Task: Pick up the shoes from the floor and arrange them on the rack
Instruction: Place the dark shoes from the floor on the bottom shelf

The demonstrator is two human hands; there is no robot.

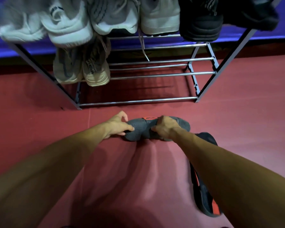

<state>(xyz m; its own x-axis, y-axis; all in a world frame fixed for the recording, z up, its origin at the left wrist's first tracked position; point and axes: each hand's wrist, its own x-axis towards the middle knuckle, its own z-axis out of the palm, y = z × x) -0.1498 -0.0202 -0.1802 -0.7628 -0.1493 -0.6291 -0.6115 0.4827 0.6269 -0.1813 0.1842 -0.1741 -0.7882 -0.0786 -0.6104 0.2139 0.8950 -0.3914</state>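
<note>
A dark grey shoe with an orange patch (142, 129) lies sole-up on the red floor just in front of the rack (138, 101). My right hand (164, 128) grips its middle with curled fingers. My left hand (118, 125) touches its rounded left end, thumb on the sole and the other fingers spread loosely above. A second dark shoe with orange trim (204, 191) lies on the floor to the right, partly hidden under my right forearm.
The metal rack's top shelf holds white sneakers (67, 25), pale grey ones (138, 15) and black shoes (202, 20). A beige pair (82, 68) sits on a lower shelf at the left. Bare rails (155, 74) run to its right. A blue wall stands behind.
</note>
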